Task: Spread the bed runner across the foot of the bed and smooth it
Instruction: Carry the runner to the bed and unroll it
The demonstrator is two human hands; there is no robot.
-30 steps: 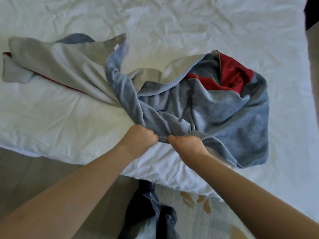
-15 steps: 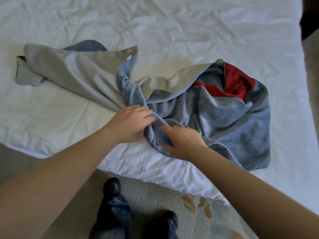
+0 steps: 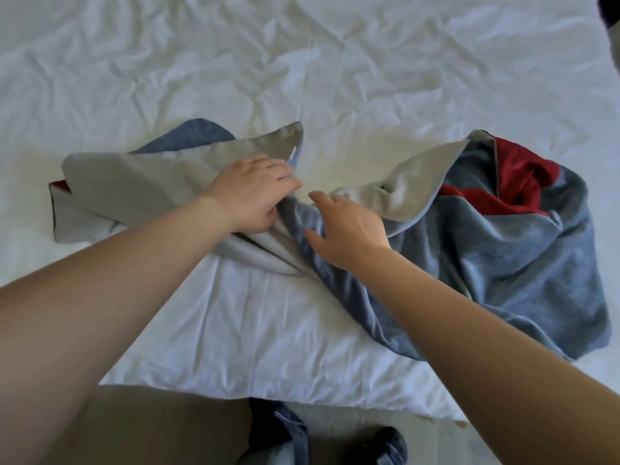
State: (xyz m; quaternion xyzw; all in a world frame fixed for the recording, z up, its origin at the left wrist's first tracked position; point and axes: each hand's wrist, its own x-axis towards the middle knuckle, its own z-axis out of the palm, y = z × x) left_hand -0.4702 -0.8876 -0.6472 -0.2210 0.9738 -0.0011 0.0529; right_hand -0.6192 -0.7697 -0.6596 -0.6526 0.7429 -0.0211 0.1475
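Bedroom: bed under a creased white sheet, patterned carpet on the floor beside it.

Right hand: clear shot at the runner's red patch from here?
Probably yes. The right hand lies open on the runner, and only crumpled fabric lies between it and the red patch.

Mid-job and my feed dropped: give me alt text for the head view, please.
A blue, grey and red bed runner lies bunched and twisted by the near edge of a wrinkled white bed, not yet spread. The left hand rests on its grey lining; the right hand, fingers spread, is over the blue side beside it.
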